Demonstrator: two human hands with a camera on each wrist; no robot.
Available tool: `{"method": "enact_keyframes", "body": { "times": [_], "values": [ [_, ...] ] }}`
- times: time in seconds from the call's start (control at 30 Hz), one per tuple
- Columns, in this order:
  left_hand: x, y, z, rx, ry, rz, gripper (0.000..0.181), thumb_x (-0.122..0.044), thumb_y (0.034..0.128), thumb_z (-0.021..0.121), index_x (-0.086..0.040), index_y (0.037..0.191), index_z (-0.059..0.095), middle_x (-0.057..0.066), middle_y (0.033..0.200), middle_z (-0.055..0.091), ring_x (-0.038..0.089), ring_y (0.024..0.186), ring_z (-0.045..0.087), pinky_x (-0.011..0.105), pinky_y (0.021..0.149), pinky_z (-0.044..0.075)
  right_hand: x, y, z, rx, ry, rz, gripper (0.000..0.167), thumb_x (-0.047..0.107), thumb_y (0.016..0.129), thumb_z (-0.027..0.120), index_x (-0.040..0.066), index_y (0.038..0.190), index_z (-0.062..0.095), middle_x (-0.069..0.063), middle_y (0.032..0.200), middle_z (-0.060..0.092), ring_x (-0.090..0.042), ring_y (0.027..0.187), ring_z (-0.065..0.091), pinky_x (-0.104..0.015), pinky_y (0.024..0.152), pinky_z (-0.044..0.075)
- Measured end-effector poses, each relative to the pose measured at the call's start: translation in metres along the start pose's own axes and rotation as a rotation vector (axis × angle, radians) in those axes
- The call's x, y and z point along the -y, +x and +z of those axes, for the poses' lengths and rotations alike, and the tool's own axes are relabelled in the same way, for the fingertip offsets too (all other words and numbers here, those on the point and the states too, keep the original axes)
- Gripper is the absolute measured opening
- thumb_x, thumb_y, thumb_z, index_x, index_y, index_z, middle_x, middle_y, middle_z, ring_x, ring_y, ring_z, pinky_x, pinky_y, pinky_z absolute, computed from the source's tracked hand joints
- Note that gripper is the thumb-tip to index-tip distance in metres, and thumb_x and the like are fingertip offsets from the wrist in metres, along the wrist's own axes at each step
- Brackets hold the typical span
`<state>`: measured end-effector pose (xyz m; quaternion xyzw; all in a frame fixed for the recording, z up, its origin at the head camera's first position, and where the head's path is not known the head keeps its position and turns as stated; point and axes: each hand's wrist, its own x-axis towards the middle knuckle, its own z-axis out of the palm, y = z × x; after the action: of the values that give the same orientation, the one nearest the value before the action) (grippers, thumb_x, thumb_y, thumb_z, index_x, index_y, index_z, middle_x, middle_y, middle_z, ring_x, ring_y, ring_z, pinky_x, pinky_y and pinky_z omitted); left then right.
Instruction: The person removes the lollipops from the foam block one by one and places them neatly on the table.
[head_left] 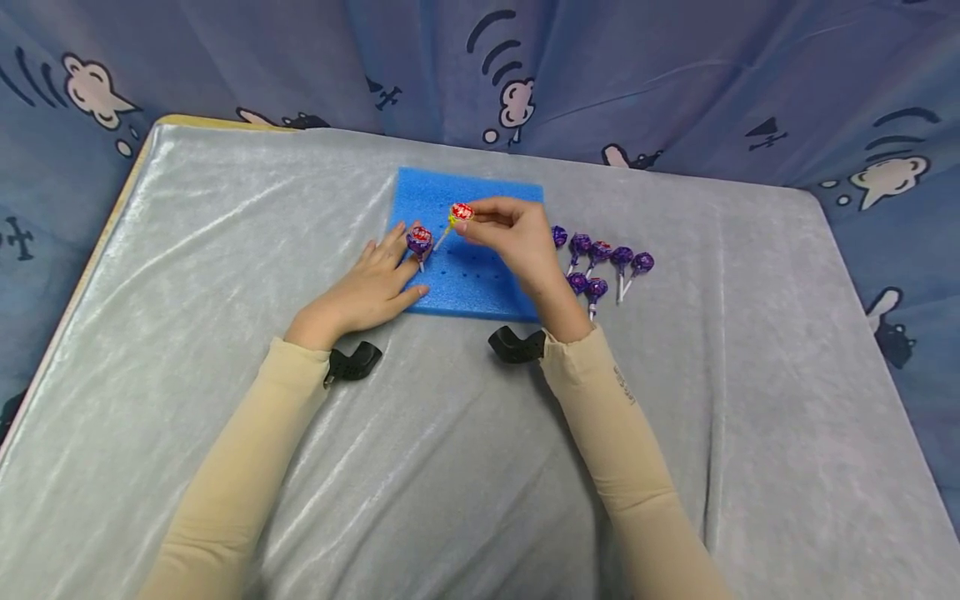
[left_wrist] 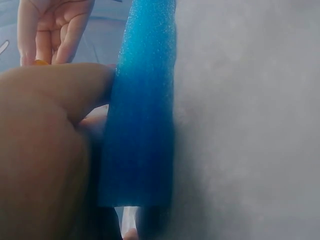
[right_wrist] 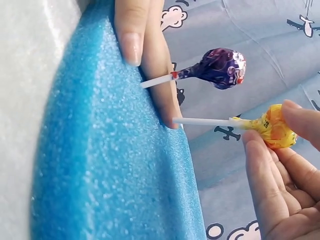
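A blue foam board [head_left: 480, 293] dotted with small holes lies on the table. My left hand [head_left: 367, 287] rests with spread fingers on its left edge. Between those fingers a purple-wrapped lollipop [right_wrist: 220, 69] stands upright, the lower end of its stick in the foam. My right hand [head_left: 517, 237] pinches a yellow-and-red wrapped lollipop [right_wrist: 277, 127] by its head, between thumb and fingers, above the board. Its white stick [right_wrist: 205, 121] slants down toward the foam beside a left fingertip; whether the tip touches the foam I cannot tell.
Several purple lollipops [head_left: 621, 258] lie on the grey cloth right of the board, partly behind my right hand. The grey cloth [head_left: 420, 467] covers the table. A blue patterned curtain [head_left: 637, 75] hangs behind it. Black wrist mounts [head_left: 517, 344] sit at both cuffs.
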<state>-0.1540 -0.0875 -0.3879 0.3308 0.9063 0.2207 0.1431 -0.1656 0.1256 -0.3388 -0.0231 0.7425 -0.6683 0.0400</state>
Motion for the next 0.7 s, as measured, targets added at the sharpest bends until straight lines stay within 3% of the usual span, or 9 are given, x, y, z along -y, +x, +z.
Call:
{"method": "enact_keyframes", "body": {
  "times": [0.7],
  "values": [
    [0.0,-0.001,0.0,0.0,0.002,0.001,0.06,-0.034,0.1017,0.038,-0.004,0.15,0.02,0.017,0.157,-0.004,0.026,0.142,-0.014,0.054,0.111,-0.001,0.002,-0.02,-0.018,-0.019,0.057,-0.051,0.029,-0.006,0.08,0.07,-0.015,0.106,0.064,-0.007,0.084,0.068,-0.015,0.073,0.066,-0.037,0.076,0.055]
  ]
}}
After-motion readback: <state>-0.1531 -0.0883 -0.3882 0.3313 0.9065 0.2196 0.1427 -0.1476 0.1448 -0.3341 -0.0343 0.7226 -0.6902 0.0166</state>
